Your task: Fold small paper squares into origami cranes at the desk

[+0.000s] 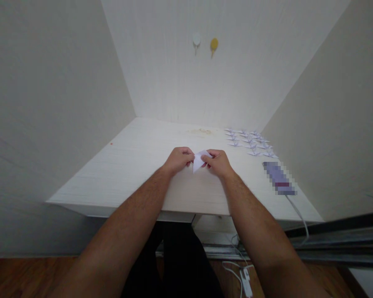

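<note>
Paper piece [197, 162] over counter [143, 159], mid-width; left hand [179, 160] pinches its left edge, right hand [219, 161] its right. Step appears to be folding; next move likely calls for careful edge alignment.

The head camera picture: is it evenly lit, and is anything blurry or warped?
Head view: the back wall is brighter than the left wall; head view: the held paper and small folded papers lack fine detail; head view: blocky pixels mask a flat object; head view: the forearms look stretched toward the lower edge.
</note>
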Demonstrator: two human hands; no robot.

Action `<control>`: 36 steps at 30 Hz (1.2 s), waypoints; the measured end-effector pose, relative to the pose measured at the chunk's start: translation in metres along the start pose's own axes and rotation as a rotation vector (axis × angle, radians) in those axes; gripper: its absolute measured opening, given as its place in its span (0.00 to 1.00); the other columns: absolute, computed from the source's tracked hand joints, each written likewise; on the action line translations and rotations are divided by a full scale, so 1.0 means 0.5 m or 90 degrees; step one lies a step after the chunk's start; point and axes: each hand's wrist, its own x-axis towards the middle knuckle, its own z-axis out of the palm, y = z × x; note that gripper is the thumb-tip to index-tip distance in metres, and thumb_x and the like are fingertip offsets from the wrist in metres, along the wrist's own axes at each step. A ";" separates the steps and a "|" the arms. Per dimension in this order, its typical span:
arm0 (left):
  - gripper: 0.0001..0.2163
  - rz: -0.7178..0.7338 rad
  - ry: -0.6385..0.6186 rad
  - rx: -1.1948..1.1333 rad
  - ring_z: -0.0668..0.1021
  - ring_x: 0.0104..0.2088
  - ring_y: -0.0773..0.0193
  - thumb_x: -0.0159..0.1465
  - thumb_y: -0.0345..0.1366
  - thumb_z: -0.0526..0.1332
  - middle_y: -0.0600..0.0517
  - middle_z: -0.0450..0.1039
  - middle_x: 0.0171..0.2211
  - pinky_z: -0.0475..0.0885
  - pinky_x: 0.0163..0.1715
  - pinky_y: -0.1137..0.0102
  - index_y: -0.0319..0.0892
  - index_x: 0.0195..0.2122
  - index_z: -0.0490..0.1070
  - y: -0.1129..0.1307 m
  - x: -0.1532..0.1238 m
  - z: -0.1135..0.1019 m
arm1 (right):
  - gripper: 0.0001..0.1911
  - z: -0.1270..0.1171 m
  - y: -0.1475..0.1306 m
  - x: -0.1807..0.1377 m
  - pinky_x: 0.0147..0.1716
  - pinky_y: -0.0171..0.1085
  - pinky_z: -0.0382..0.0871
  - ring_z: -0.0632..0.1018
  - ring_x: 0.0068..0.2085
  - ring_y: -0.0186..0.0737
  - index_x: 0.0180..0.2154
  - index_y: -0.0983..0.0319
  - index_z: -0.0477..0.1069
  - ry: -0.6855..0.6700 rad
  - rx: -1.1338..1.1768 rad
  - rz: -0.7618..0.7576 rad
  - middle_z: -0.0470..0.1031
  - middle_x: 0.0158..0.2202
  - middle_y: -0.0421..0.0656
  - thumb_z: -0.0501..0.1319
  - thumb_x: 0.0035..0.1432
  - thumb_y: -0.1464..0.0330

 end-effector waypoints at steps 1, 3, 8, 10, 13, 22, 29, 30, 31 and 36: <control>0.04 0.001 -0.001 -0.006 0.64 0.16 0.72 0.50 0.34 0.61 0.55 0.66 0.15 0.54 0.18 0.75 0.39 0.24 0.71 0.000 0.000 0.000 | 0.13 0.000 -0.001 0.000 0.18 0.30 0.58 0.68 0.18 0.30 0.33 0.66 0.78 0.000 0.003 0.002 0.74 0.20 0.39 0.61 0.50 0.64; 0.04 0.000 -0.005 -0.019 0.65 0.16 0.72 0.50 0.34 0.61 0.55 0.67 0.15 0.54 0.18 0.75 0.39 0.24 0.71 0.000 0.000 0.001 | 0.14 -0.001 -0.001 -0.001 0.19 0.30 0.58 0.68 0.19 0.30 0.34 0.66 0.78 -0.002 0.008 0.003 0.74 0.20 0.39 0.62 0.50 0.63; 0.04 -0.026 0.003 -0.058 0.64 0.14 0.71 0.50 0.34 0.61 0.55 0.65 0.13 0.52 0.17 0.74 0.40 0.23 0.70 0.000 -0.001 0.003 | 0.19 -0.001 0.002 0.001 0.18 0.30 0.57 0.66 0.18 0.29 0.41 0.65 0.79 -0.019 0.056 0.012 0.73 0.19 0.38 0.64 0.49 0.62; 0.03 -0.031 0.012 -0.087 0.64 0.14 0.71 0.49 0.34 0.61 0.56 0.64 0.12 0.52 0.17 0.73 0.40 0.22 0.69 -0.001 0.000 0.004 | 0.20 0.001 0.003 0.002 0.18 0.30 0.57 0.66 0.18 0.29 0.42 0.64 0.79 -0.018 0.084 0.013 0.73 0.18 0.38 0.65 0.47 0.63; 0.03 -0.037 0.021 -0.133 0.63 0.13 0.72 0.48 0.33 0.61 0.56 0.63 0.12 0.51 0.17 0.73 0.40 0.21 0.67 0.000 0.001 0.005 | 0.17 0.005 0.002 0.003 0.19 0.31 0.59 0.67 0.18 0.29 0.39 0.64 0.80 -0.014 0.108 0.013 0.73 0.18 0.39 0.65 0.45 0.65; 0.03 -0.078 0.025 -0.206 0.63 0.13 0.73 0.45 0.31 0.61 0.57 0.62 0.12 0.49 0.16 0.73 0.40 0.21 0.66 0.014 -0.004 0.003 | 0.14 0.007 0.002 0.001 0.21 0.32 0.62 0.69 0.20 0.30 0.33 0.63 0.81 -0.018 0.108 0.001 0.74 0.19 0.39 0.61 0.42 0.69; 0.05 -0.104 -0.005 -0.233 0.64 0.14 0.73 0.46 0.33 0.61 0.57 0.62 0.14 0.47 0.15 0.74 0.41 0.23 0.65 0.021 -0.008 0.003 | 0.13 0.007 -0.006 -0.002 0.22 0.33 0.64 0.69 0.20 0.31 0.32 0.63 0.80 -0.015 0.111 0.000 0.74 0.19 0.39 0.61 0.41 0.69; 0.05 -0.106 -0.007 -0.238 0.64 0.14 0.73 0.46 0.33 0.62 0.58 0.62 0.14 0.47 0.15 0.74 0.41 0.23 0.65 0.022 -0.008 0.003 | 0.13 0.006 -0.007 -0.002 0.22 0.33 0.64 0.69 0.20 0.31 0.31 0.63 0.80 -0.016 0.114 0.000 0.74 0.19 0.39 0.62 0.41 0.69; 0.06 -0.109 -0.009 -0.244 0.64 0.14 0.73 0.46 0.33 0.62 0.58 0.62 0.15 0.47 0.15 0.74 0.41 0.24 0.65 0.021 -0.008 0.003 | 0.13 0.006 -0.009 -0.002 0.22 0.33 0.65 0.70 0.20 0.31 0.31 0.62 0.80 -0.017 0.116 0.002 0.74 0.19 0.39 0.62 0.41 0.68; 0.07 -0.119 -0.036 -0.271 0.64 0.14 0.74 0.48 0.35 0.64 0.57 0.61 0.16 0.47 0.15 0.74 0.41 0.24 0.65 0.017 -0.006 0.002 | 0.13 0.006 -0.015 -0.004 0.21 0.33 0.64 0.69 0.19 0.31 0.30 0.62 0.80 -0.001 0.111 0.011 0.73 0.18 0.38 0.62 0.40 0.69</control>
